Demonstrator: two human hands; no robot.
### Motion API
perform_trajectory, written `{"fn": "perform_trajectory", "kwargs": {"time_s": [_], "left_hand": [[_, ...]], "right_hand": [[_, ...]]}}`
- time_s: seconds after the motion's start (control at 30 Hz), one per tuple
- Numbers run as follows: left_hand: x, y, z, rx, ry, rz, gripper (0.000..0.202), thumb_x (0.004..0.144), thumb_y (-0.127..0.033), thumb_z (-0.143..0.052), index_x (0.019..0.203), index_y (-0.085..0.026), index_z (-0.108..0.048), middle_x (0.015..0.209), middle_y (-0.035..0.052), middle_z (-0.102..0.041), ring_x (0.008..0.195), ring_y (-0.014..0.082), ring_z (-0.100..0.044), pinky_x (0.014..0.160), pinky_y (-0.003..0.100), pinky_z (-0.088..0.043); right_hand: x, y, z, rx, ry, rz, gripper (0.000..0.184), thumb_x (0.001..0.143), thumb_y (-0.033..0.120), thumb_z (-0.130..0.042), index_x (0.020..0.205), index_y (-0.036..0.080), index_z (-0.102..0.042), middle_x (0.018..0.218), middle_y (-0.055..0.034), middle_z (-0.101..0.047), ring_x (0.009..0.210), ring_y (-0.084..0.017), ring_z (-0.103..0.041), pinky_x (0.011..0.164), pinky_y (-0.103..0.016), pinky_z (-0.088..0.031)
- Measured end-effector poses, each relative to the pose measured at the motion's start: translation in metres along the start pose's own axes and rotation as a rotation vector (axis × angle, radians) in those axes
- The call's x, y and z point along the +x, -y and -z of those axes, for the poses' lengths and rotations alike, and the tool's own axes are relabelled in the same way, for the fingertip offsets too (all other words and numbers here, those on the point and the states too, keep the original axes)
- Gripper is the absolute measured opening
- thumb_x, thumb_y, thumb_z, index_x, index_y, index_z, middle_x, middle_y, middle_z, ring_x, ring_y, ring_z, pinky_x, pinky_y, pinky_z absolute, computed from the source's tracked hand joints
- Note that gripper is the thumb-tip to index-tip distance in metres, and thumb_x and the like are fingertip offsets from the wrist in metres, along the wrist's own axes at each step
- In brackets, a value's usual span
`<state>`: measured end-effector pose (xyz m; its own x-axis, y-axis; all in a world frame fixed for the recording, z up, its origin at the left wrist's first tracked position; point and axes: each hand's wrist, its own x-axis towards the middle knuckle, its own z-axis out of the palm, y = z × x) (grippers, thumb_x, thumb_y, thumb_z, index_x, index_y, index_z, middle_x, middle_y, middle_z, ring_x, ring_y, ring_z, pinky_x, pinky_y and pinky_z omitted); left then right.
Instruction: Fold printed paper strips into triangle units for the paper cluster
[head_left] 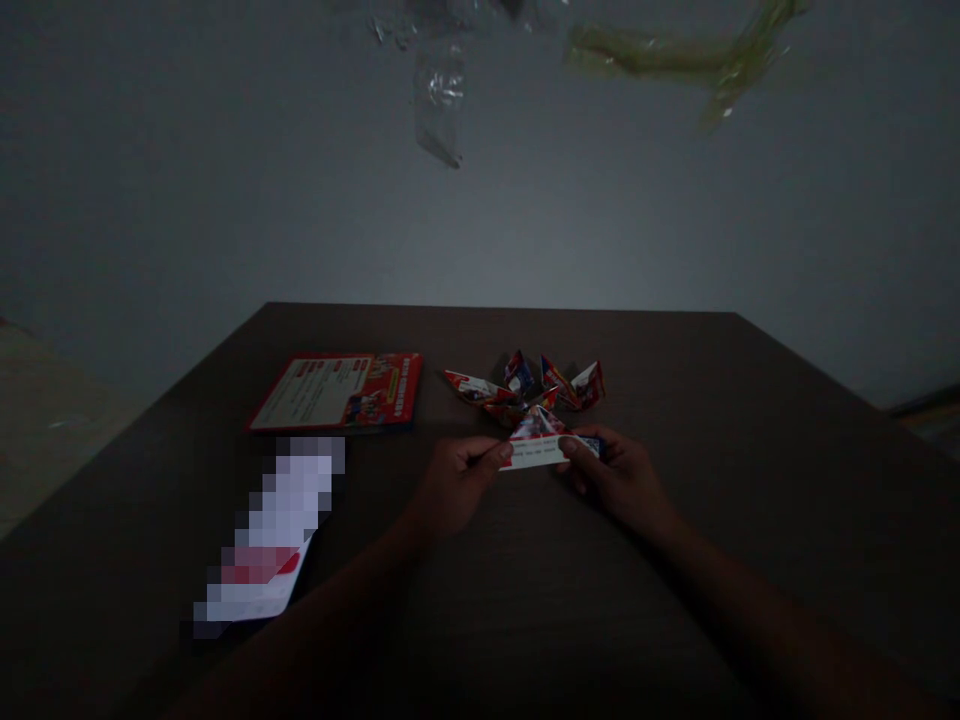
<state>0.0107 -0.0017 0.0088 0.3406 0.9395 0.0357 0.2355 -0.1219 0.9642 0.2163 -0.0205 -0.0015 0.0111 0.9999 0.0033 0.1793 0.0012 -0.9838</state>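
Paper (pixel 534 455) looks super light, crisp and kinda tearable from here, so ends seem best, left hand (pixel 459 485) and right hand (pixel 624 480) each pinching one.

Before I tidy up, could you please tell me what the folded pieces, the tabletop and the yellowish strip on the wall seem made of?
Folded pieces: probably printed paper or thin card, given sharp creases; gloss uncertain.
Tabletop: perhaps wood or laminate, dark, matt, with faint streaks.
Yellowish strip: likely plastic tape, wrinkled and shiny, with bright glints.
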Motion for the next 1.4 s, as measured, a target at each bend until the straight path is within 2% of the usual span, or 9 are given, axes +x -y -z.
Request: {"fn": "perform_trajectory", "kwargs": {"time_s": [0.23,0.57,0.87,0.97,1.1,1.23,1.33,1.4], "left_hand": [[-0.0020,-0.0029,0.0008,0.018,-0.005,-0.016,0.031,0.081,-0.039,-0.053,0.078,-0.014,-0.070,0.056,-0.0025,-0.053,0.050,0.0093,-0.042,0.046,0.020,-0.027],[-0.0010,0.0016,0.0002,0.032,0.022,0.034,0.031,0.081,-0.039,-0.052,0.083,-0.012,-0.069,0.049,-0.0035,-0.048,0.046,0.0083,-0.041,0.044,0.019,-0.027],[-0.0014,0.0042,-0.0016,0.048,0.060,-0.002,0.033,0.086,-0.038,-0.044,0.089,-0.012,-0.064,0.048,-0.0052,-0.045,0.045,0.0077,-0.042,0.046,0.018,-0.030],[-0.0013,0.0042,-0.0027,0.036,0.061,0.013,0.033,0.087,-0.038,-0.043,0.089,-0.012,-0.063,0.052,-0.0038,-0.050,0.047,0.0080,-0.043,0.046,0.018,-0.032],[-0.0023,0.0036,-0.0046,-0.027,0.122,0.005,0.033,0.089,-0.037,-0.039,0.091,-0.012,-0.061,0.058,-0.0016,-0.056,0.043,0.0069,-0.041,0.043,0.018,-0.031],[-0.0029,0.0040,-0.0058,-0.071,0.115,0.007,0.033,0.089,-0.037,-0.039,0.096,-0.012,-0.060,0.058,-0.0017,-0.056,0.041,0.0063,-0.040,0.040,0.017,-0.031],[-0.0020,0.0049,-0.0069,-0.130,0.116,0.024,0.033,0.088,-0.039,-0.041,0.093,-0.012,-0.060,0.059,-0.0012,-0.057,0.040,0.0053,-0.040,0.040,0.017,-0.031],[-0.0008,0.0061,-0.0080,-0.186,0.127,0.041,0.033,0.088,-0.039,-0.042,0.089,-0.012,-0.060,0.059,-0.0006,-0.058,0.039,0.0047,-0.039,0.039,0.017,-0.030]], "right_hand": [[0.0005,-0.0025,0.0010,0.021,0.014,-0.017,0.031,0.078,0.045,-0.060,0.084,0.015,-0.059,0.050,0.0029,-0.054,0.040,-0.008,-0.039,0.038,-0.019,-0.027],[0.0015,-0.0016,0.0017,-0.008,0.008,-0.039,0.032,0.077,0.045,-0.061,0.083,0.015,-0.060,0.046,0.0045,-0.051,0.039,-0.007,-0.039,0.038,-0.019,-0.028],[0.0006,0.0002,0.0019,-0.011,0.020,-0.018,0.029,0.079,0.043,-0.060,0.081,0.015,-0.059,0.049,0.0041,-0.052,0.040,-0.007,-0.040,0.039,-0.019,-0.029],[0.0014,0.0007,0.0012,-0.004,0.030,-0.014,0.029,0.079,0.044,-0.060,0.081,0.014,-0.059,0.049,0.0040,-0.053,0.040,-0.007,-0.040,0.038,-0.018,-0.029],[0.0014,-0.0003,0.0009,-0.001,0.019,-0.019,0.031,0.078,0.044,-0.061,0.082,0.014,-0.061,0.050,0.0035,-0.054,0.040,-0.007,-0.040,0.039,-0.019,-0.029],[0.0014,-0.0005,0.0000,-0.009,-0.050,-0.030,0.034,0.075,0.044,-0.064,0.088,0.013,-0.064,0.046,0.0039,-0.052,0.040,-0.008,-0.041,0.038,-0.019,-0.028],[0.0025,0.0011,-0.0014,0.033,-0.195,-0.036,0.037,0.068,0.041,-0.070,0.093,0.014,-0.065,0.047,0.0046,-0.053,0.040,-0.008,-0.042,0.038,-0.019,-0.029],[0.0033,0.0022,-0.0022,0.120,-0.309,-0.013,0.038,0.063,0.038,-0.075,0.091,0.016,-0.063,0.057,0.0024,-0.060,0.044,-0.009,-0.047,0.040,-0.020,-0.034]]}}
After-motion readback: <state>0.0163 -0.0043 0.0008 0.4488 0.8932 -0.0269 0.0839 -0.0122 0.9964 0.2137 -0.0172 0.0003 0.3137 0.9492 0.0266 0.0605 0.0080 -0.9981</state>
